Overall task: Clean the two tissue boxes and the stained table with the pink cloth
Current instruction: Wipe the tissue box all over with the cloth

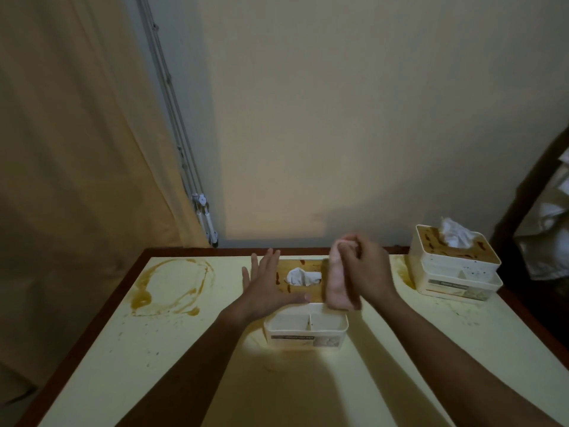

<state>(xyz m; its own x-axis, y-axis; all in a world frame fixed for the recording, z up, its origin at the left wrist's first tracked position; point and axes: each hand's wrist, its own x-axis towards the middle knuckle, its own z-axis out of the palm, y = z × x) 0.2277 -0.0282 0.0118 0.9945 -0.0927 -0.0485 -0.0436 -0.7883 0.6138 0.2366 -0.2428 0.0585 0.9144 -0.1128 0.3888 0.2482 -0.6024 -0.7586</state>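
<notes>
Holding down near tissue box [304, 326] with flat released left grip [271, 282], grasping pink cloth [337, 282] in right grip [368, 266]. Might snag the tissue [300, 277] if wiped across carelessly, tbh.

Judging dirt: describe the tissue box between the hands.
The tissue box is cream plastic, upright near the far edge of the table, with a brown-stained wooden-looking lid, a white tissue poking from its slot and two front compartments. The left hand lies flat on the lid; the pink cloth in the right hand hangs at its right side.
</notes>
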